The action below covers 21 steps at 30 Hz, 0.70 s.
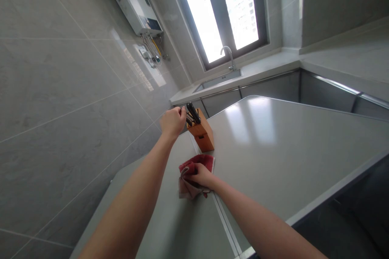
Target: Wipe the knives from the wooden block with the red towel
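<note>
Your left hand [173, 121] is clenched on a knife handle [183, 110] in the knife block [203, 132]; the knife is not yet drawn. The fingers of your right hand [202, 176] grasp the red cloth [197, 162], bunched on the table [273, 149] just beside the block.

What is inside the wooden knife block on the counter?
Black knife handles stick out of the knife block; the left hand is closed on one. Their blades are hidden inside the wood.
</note>
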Available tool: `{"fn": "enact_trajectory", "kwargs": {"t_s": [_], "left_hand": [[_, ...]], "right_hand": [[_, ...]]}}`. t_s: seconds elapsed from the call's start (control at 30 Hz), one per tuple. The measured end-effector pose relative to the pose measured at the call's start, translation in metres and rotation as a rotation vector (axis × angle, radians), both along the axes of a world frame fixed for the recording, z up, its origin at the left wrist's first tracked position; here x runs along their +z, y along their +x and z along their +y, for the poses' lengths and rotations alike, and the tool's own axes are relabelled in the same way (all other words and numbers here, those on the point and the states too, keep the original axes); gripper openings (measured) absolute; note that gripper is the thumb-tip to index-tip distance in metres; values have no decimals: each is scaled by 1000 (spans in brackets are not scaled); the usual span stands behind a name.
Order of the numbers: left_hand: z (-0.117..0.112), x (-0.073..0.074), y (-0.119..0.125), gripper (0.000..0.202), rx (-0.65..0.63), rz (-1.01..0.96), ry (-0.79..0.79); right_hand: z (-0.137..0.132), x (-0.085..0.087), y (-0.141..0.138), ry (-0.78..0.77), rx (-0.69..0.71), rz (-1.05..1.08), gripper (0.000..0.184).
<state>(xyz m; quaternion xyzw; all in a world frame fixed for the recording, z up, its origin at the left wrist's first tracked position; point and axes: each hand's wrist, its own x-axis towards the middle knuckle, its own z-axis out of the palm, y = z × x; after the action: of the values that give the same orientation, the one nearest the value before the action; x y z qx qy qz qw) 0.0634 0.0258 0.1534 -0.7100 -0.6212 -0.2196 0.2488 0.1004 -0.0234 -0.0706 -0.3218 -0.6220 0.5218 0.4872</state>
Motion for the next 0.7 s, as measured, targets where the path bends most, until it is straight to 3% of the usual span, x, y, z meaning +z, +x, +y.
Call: {"fn": "enact_trajectory", "kwargs": {"t_s": [0.33, 0.7], "left_hand": [[-6, -3, 3, 52, 41, 47, 1], [-2, -5, 1, 53, -12, -63, -91]], "right_hand": [[2, -3, -3, 18, 8, 25, 31], [0, -1, -4, -6, -4, 39, 30]]}}
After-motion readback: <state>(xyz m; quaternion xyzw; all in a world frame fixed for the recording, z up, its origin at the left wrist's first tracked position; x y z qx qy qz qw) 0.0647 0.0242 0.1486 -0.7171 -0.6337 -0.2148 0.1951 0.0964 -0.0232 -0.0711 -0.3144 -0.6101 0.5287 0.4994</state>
